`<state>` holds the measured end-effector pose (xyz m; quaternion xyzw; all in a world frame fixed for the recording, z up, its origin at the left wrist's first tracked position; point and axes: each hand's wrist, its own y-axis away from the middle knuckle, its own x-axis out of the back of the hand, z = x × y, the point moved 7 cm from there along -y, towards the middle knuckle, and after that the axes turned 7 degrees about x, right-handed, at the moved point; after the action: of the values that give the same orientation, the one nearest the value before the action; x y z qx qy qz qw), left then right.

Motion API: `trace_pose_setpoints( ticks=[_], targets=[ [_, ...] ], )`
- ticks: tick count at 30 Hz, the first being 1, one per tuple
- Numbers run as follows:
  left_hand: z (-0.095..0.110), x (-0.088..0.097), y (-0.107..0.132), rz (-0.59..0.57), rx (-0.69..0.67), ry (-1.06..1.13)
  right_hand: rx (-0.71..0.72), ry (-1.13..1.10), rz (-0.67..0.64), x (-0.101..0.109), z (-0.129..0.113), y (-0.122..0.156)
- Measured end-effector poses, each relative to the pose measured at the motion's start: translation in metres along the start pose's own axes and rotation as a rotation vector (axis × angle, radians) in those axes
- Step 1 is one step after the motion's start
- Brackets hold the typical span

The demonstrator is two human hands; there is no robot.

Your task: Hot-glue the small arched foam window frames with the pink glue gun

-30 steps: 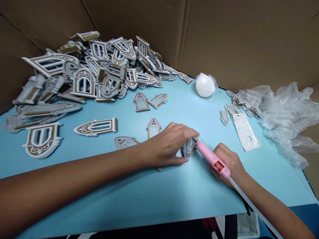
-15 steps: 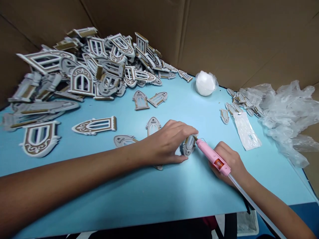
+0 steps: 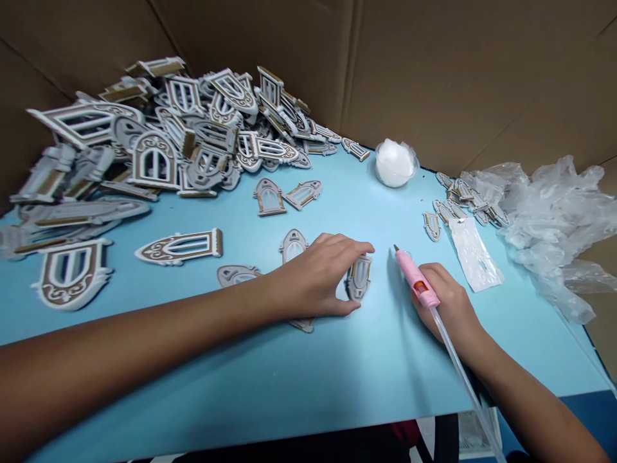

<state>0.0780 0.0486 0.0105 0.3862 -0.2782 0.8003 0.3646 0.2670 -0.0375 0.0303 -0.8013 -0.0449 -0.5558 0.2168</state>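
Observation:
My left hand [image 3: 328, 273] reaches over the table with thumb and fingers curved around a small arched window piece [image 3: 359, 278], gripping it by its two ends. The piece is grey and gold and stands slightly tilted, close to the tabletop. In my right hand [image 3: 448, 305] is a pink hot glue gun [image 3: 415, 278], its metal tip pointing up and left, apart from the piece. A clear glue stick [image 3: 457, 360] runs out of its back end. Other window pieces lie beside and partly under my left hand, including a grey one [image 3: 293, 245].
A large heap of white and gold window pieces [image 3: 157, 157] stands at the back left against cardboard walls [image 3: 434, 77]. A clear cup with white filling [image 3: 396, 164], small arched pieces [image 3: 465, 196], a white packet [image 3: 475, 254] and crumpled plastic bags [image 3: 554, 225] are to the right.
My right hand has drawn the glue gun away from the window piece, to the right, and turned it more upright. My left hand has lowered and tilted the piece slightly.

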Motion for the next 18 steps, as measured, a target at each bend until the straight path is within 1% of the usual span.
trace_pose_setpoints(
  ticks=[1,3,5,6,7,9,10,11,12,14,15,16,17,18],
  targets=[
    [0.001,-0.002,0.000,-0.027,0.003,-0.021,-0.003,0.002,0.023,0.002,0.002,-0.001],
    [0.006,-0.005,0.000,-0.093,-0.033,-0.075,0.003,-0.004,0.064,0.006,0.004,-0.002],
    [0.008,-0.003,0.000,-0.121,-0.060,-0.122,0.014,-0.014,0.089,0.009,0.005,-0.004],
    [0.006,0.002,-0.002,-0.102,-0.034,-0.144,0.015,-0.017,0.094,0.009,0.005,-0.004],
    [0.001,0.009,-0.004,-0.054,0.017,-0.164,0.013,-0.018,0.096,0.010,0.005,-0.005],
    [-0.010,0.029,-0.006,0.077,0.123,-0.201,0.009,-0.011,0.102,0.011,0.007,-0.005],
    [-0.012,0.036,-0.005,0.126,0.129,-0.210,0.009,-0.006,0.111,0.012,0.008,-0.006],
    [-0.010,0.040,-0.005,0.135,0.072,-0.203,0.011,0.000,0.126,0.014,0.009,-0.006],
    [-0.003,0.038,-0.003,0.097,-0.028,-0.185,0.015,0.007,0.142,0.015,0.009,-0.007],
    [0.013,0.027,0.002,-0.033,-0.235,-0.160,0.039,0.018,0.172,0.019,0.008,-0.008],
    [0.018,0.021,0.005,-0.075,-0.288,-0.178,0.055,0.024,0.183,0.020,0.007,-0.009],
    [0.021,0.018,0.005,-0.079,-0.288,-0.221,0.071,0.029,0.190,0.021,0.006,-0.010],
    [0.020,0.018,0.003,-0.050,-0.242,-0.281,0.085,0.033,0.194,0.022,0.004,-0.010],
    [0.018,0.022,0.000,0.000,-0.167,-0.340,0.095,0.037,0.200,0.024,0.003,-0.011]
  ],
)
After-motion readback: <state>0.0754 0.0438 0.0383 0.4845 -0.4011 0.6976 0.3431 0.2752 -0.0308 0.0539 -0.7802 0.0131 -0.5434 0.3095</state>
